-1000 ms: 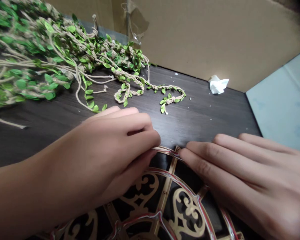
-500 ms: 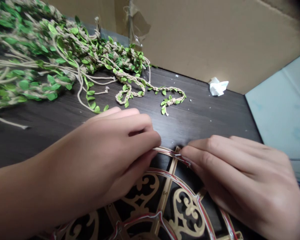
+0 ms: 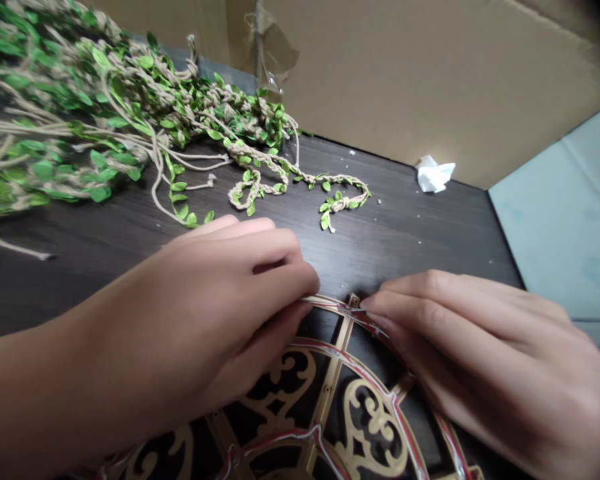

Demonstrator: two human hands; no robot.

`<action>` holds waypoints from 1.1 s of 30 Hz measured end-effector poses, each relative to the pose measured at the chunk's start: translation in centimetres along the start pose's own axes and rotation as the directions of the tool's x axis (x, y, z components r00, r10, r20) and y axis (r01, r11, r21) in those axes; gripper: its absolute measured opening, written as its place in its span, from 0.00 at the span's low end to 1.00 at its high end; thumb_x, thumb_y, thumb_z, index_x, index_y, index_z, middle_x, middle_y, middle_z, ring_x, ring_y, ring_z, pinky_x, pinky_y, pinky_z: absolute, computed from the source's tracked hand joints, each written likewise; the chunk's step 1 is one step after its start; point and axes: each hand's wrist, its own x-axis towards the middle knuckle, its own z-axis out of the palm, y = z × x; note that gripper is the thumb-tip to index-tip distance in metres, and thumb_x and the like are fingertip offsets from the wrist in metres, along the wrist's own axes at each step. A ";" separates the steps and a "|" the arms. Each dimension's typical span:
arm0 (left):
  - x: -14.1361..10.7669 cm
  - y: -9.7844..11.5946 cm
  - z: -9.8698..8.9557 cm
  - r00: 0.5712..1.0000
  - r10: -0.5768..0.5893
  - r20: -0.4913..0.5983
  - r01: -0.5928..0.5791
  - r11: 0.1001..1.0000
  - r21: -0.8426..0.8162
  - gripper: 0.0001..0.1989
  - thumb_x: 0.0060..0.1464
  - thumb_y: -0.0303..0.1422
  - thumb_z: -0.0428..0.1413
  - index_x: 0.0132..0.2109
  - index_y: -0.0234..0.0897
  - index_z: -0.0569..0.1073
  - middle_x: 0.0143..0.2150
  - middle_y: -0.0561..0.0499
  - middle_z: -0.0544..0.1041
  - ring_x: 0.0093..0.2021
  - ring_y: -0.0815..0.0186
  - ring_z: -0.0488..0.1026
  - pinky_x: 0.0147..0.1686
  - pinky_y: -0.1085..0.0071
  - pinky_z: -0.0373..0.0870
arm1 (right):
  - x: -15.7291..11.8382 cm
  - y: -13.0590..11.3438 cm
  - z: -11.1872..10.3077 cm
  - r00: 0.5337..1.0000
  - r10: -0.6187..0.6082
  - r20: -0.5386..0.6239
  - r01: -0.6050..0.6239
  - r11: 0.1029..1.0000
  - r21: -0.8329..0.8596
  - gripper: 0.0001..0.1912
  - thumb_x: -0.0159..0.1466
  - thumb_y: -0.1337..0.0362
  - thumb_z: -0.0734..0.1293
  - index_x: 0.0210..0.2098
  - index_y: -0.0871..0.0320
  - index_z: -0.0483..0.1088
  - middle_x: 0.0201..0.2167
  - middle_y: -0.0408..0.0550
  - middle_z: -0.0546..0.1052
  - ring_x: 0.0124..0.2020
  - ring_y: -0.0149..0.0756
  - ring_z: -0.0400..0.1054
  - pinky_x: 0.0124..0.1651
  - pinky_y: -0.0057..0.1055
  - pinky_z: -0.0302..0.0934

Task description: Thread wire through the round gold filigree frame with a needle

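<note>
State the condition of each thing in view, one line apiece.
Frame, partly out of view
Left hand, closed on the frame's rim
Right hand, pinched together at the frame's rim
Wire, run along the frame's rings
Leafy cords, heaped, one end knotted
White paper, crumpled
Cardboard, upright
Table, flecked with bits

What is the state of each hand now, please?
Left hand: closed on the outer rim of the gold frame.
Right hand: at the same rim, by the red-and-white wire; whether open or closed on anything cannot be told.
</note>
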 end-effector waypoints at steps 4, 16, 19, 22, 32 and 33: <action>0.1 0.0 0.0 1.000 -0.002 0.002 0.002 1.000 0.006 0.08 0.65 0.32 0.53 0.46 0.44 0.76 0.39 0.50 0.76 0.38 0.61 0.72 0.38 0.63 0.66 | -0.2 0.3 -0.3 0.998 -0.034 0.051 0.037 0.998 -0.057 0.11 0.73 0.66 0.62 0.50 0.56 0.74 0.41 0.46 0.79 0.33 0.35 0.67 0.36 0.36 0.58; 0.1 0.0 0.0 1.000 -0.005 0.012 0.005 1.000 0.023 0.08 0.65 0.32 0.52 0.46 0.45 0.76 0.38 0.50 0.76 0.37 0.61 0.72 0.37 0.62 0.66 | 0.1 0.6 -0.2 0.996 -0.076 0.054 0.079 0.994 -0.074 0.11 0.73 0.66 0.61 0.50 0.58 0.74 0.43 0.47 0.79 0.34 0.35 0.67 0.35 0.36 0.54; 0.1 0.0 0.0 1.000 -0.006 0.007 0.006 1.000 0.012 0.08 0.65 0.32 0.53 0.45 0.45 0.76 0.38 0.50 0.76 0.38 0.61 0.72 0.37 0.63 0.65 | 0.0 0.6 -0.3 0.995 -0.086 0.052 0.090 0.993 -0.074 0.12 0.73 0.67 0.61 0.51 0.58 0.74 0.44 0.48 0.79 0.34 0.35 0.67 0.35 0.36 0.53; 0.1 0.0 0.0 1.000 -0.009 0.006 0.009 1.000 0.013 0.08 0.65 0.32 0.53 0.45 0.45 0.77 0.39 0.50 0.76 0.38 0.61 0.72 0.36 0.62 0.65 | -0.2 0.4 -0.4 0.993 -0.103 0.051 0.107 0.990 -0.094 0.13 0.74 0.67 0.60 0.51 0.59 0.74 0.45 0.47 0.79 0.35 0.36 0.67 0.34 0.37 0.52; 0.1 -0.1 -0.1 0.999 0.000 0.042 -0.001 1.000 0.025 0.09 0.67 0.33 0.50 0.43 0.42 0.76 0.39 0.51 0.76 0.40 0.61 0.71 0.36 0.61 0.62 | 0.3 0.0 -0.7 0.992 -0.109 0.059 0.118 0.977 -0.179 0.14 0.75 0.66 0.58 0.49 0.56 0.76 0.45 0.46 0.80 0.35 0.36 0.69 0.35 0.37 0.55; 0.1 -0.1 -0.1 0.999 -0.001 0.047 0.000 1.000 0.027 0.09 0.66 0.33 0.50 0.43 0.42 0.76 0.39 0.51 0.76 0.39 0.61 0.71 0.35 0.61 0.62 | 0.3 0.0 -0.6 0.992 -0.110 0.060 0.119 0.976 -0.183 0.14 0.75 0.66 0.58 0.50 0.56 0.75 0.45 0.46 0.80 0.36 0.36 0.69 0.36 0.37 0.55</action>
